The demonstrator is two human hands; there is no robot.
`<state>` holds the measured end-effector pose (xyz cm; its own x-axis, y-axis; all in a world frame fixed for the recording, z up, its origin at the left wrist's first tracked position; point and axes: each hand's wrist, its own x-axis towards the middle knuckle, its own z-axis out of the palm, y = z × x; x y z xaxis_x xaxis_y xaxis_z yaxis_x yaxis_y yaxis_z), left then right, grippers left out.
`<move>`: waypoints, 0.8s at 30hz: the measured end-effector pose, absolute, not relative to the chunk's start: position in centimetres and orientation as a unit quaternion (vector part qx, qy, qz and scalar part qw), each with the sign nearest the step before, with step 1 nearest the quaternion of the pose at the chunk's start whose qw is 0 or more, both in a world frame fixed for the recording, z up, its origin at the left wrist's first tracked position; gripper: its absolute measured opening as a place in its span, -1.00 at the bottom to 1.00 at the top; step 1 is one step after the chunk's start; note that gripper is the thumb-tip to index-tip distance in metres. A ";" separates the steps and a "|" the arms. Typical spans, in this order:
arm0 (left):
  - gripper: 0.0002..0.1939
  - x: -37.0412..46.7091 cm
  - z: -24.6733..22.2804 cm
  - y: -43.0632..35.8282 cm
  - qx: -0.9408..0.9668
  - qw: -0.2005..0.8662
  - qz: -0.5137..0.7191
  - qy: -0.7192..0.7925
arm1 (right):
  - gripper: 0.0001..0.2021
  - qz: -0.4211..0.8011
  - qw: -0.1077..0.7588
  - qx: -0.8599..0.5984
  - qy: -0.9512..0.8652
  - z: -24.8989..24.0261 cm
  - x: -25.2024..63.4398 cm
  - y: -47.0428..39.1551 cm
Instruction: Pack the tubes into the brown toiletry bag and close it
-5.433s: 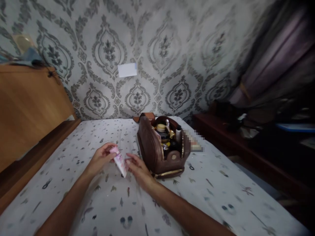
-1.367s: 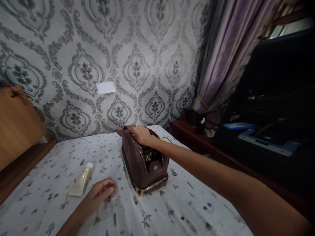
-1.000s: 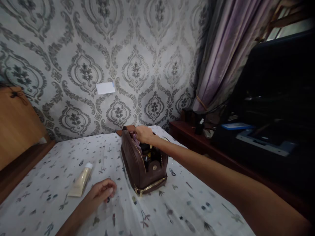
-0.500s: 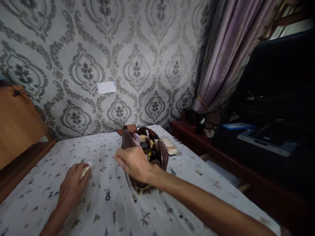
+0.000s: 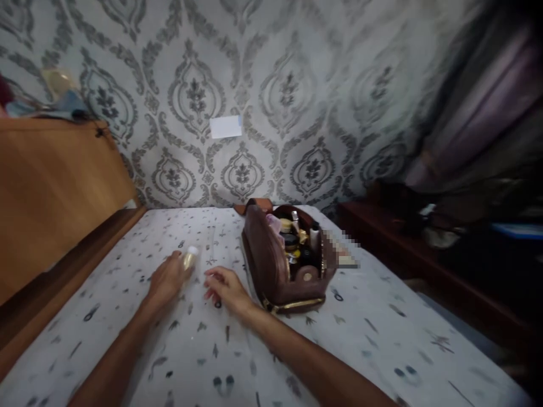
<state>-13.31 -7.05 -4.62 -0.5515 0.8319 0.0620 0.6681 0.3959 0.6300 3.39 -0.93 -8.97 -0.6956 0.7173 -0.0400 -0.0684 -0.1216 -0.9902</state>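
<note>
Noting from the head view, with the brown bag (image 5: 268, 257) as landmark: it stands on a patterned cloth (image 5: 216, 345), zip mouth gaping. Left of the bag, well apart from it, the left hand (image 5: 167, 278) is wrapped around a pale tube (image 5: 189, 262); its white cap (image 5: 193, 250) shows past the fingers, the rest mostly hidden. Cannot tell whether the tube touches the cloth. The right hand (image 5: 225, 287) sits between tube and bag, fingers parted and loosely curled, nothing visible in it.

Inside the bag: a yellowish jar (image 5: 285, 226), a dark-capped bottle (image 5: 314, 237), a purple item (image 5: 275, 224).

Risks (judgement): a loose hold on a smooth tube would let it slip; hard squeezing could push out contents if the cap is loose. The right arm, near the bag, could knock it.

Orientation: cap end points away from the person, slightly bagward; the tube's long axis runs near-left to far-right.
</note>
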 end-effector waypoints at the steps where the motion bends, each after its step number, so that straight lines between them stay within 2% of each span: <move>1: -0.49 -13.5 -4.7 -6.9 0.421 0.203 0.390 0.793 | -0.66 0.722 0.295 -0.254 -0.572 -9.6 3.3 -0.9; 5: -0.50 -13.7 -5.1 -6.4 0.398 0.326 0.468 0.718 | -0.47 0.763 0.307 -0.216 -0.526 -10.4 3.7 -1.1; 10: -0.38 -12.1 -4.9 -6.4 0.402 0.450 0.543 0.584 | -0.38 0.778 0.305 -0.199 -0.512 -9.4 4.2 -1.5; 13: -0.43 -11.4 -5.0 -6.5 0.394 0.497 0.580 0.512 | -0.34 0.772 0.307 -0.201 -0.519 -9.3 4.1 -1.6; 18: -0.54 -10.9 -5.1 -6.6 0.395 0.566 0.589 0.421 | -0.40 0.766 0.344 -0.216 -0.498 -9.7 3.9 -1.4; 24: -0.60 -10.7 -5.0 -7.0 0.392 0.558 0.588 0.435 | -0.60 0.745 0.354 -0.216 -0.523 -9.8 3.7 -1.4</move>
